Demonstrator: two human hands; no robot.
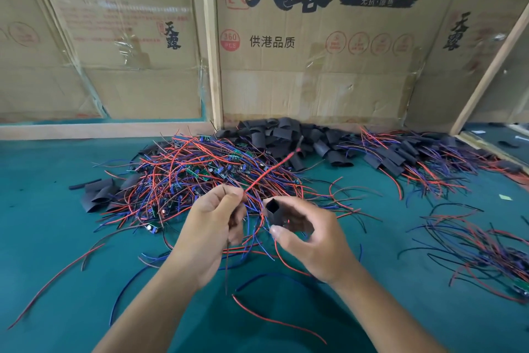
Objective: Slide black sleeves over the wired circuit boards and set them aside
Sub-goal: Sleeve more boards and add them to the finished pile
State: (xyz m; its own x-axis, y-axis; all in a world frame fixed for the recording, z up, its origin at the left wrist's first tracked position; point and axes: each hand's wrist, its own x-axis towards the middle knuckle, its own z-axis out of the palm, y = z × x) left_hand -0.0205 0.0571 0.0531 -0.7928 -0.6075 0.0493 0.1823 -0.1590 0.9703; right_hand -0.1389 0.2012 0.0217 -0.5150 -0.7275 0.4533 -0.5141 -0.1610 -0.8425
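A person's left hand [213, 221] pinches a bundle of red and blue wires [267, 173] between curled fingers, the red lead rising up and right over the tangled pile of wired circuit boards [200, 175] that lies just behind both hands on the green surface [57, 238]. Left of that pile, a few flat black sleeves [98, 195] lie at its edge. To the right of the left hand, nearly touching it, the right hand [309, 238] holds one black sleeve [276, 213] in a closed grip, thumb and fingers curled round it, its open mouth turned toward the wires. Whether a board hangs from the held wires cannot be told; the hand hides it. Behind the pile, against the cardboard wall [315, 37], sits a heap of empty black sleeves [286, 138]. Right of that heap lies a group of sleeved boards [400, 158] with wires trailing, and nearer the right edge more loose wired boards [486, 252].
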